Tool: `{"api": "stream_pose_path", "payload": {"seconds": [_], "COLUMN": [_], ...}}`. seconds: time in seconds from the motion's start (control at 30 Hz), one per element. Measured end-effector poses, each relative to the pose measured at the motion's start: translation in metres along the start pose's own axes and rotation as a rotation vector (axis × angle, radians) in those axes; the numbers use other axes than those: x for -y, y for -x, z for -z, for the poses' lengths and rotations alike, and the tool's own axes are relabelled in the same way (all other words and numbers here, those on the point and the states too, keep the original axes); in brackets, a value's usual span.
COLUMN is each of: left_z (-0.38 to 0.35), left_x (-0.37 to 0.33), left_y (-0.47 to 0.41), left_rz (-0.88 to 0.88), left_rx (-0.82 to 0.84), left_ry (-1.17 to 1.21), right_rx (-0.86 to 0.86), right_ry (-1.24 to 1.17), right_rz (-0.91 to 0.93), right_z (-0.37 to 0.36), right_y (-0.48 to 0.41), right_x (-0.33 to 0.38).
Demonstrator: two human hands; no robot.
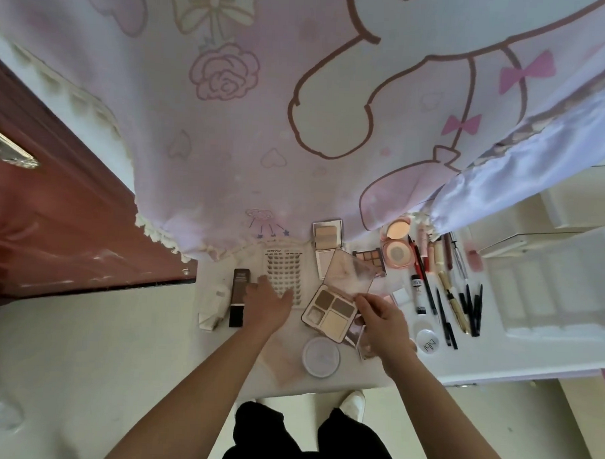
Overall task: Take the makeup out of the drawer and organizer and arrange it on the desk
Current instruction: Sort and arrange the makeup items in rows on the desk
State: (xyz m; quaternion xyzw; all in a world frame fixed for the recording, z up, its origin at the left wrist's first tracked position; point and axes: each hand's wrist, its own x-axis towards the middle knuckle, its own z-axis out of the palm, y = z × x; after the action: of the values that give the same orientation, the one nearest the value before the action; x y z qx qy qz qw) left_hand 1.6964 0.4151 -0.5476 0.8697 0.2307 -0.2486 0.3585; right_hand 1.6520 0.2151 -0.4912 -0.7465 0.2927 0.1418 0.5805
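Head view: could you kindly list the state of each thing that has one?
four-pan palette, open, clear lid raised
pink compact, open
round jar, lid on
brown tube, lying flat
left hand, flat on the lash tray
right hand, pinching the four-pan palette's lid

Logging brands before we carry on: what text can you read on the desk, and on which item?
"XOYO": top edge of the lash card.
"blbl": round white lid, lettering turned sideways.
Dark box: print near its top is too blurred to read.
White tube: black label is too small to read.
Nothing else is legible.
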Motion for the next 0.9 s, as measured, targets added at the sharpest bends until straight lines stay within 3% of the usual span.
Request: {"api": "stream_pose_path", "payload": {"seconds": [0.1, 0.23, 0.47, 0.7, 0.9], "left_z": [-0.018, -0.028, -0.014, 0.041, 0.088], "left_x": [-0.011, -0.023, -0.032, 0.0, 0.034], "left_y": [-0.015, -0.024, -0.02, -0.006, 0.015], "left_rz": [0.061, 0.137, 0.035, -0.107, 0.005], "left_rx": [-0.061, -0.115, -0.188, -0.427, -0.364], "left_ry": [-0.142, -0.149, 0.122, 0.368, 0.737], "right_rx": [-0.039, -0.054, -0.058, 0.05, 0.113], "right_ry": [0.043, 0.082, 0.134, 0.282, 0.412], "right_rz": [0.007, 0.028, 0.088, 0.161, 0.211], "right_z": [0.018, 0.035, 0.029, -0.023, -0.089], "right_y": [-0.007, -0.015, -0.035, -0.079, -0.117], "right_x": [-0.007, -0.013, -0.011, 0.007, 0.022]}}
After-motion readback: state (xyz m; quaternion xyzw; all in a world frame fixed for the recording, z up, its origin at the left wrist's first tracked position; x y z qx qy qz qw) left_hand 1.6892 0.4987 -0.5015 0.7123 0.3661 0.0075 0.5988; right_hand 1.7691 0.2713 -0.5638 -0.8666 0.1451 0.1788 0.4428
